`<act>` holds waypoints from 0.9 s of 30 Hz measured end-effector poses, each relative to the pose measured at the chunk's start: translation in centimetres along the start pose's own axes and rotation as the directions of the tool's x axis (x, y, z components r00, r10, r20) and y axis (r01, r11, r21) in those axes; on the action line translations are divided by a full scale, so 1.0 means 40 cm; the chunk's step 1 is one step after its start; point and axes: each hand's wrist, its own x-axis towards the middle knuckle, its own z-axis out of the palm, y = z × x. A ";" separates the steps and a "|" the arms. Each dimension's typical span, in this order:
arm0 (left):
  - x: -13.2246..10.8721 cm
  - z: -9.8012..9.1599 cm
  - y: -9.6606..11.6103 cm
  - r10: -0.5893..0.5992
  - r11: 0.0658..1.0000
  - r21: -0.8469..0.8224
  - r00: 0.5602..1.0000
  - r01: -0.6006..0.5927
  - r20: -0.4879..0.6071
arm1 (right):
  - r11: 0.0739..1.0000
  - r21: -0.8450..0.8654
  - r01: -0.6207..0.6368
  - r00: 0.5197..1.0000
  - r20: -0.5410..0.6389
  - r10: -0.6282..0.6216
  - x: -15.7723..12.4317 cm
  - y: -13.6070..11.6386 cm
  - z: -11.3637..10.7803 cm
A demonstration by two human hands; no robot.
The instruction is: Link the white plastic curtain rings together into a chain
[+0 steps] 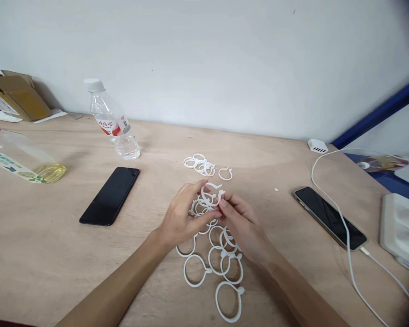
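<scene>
In the head view, both hands meet to the right of the black phone (111, 195) that lies flat on the tabletop (54, 254). The left hand (180, 218) and the right hand (243, 227) each have their fingers pinched on the same open ring (211, 193), a thin white plastic hoop with a gap in its rim, held just above the surface. It seems to be hooked into the chain of rings (221, 268), which trails from under the hands toward the near edge, further right of the phone. A small pile of rings (201, 164) lies right of the phone and a little farther back, well apart from it. A water bottle (114, 122) stands just behind the phone.

The ring looks very light and slightly springy: stiff enough to keep its shape, yet likely to flex open at the gap. The smooth plastic may slip between fingertips. The best hold is probably on the rim at either side of the gap. The small clasp knob looks like the part most liable to snap.
</scene>
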 end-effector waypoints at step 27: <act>0.009 0.004 0.024 -0.086 0.992 -0.090 0.995 0.091 0.059 | 0.889 -0.403 0.218 0.961 -0.068 -0.267 0.009 0.008 -0.014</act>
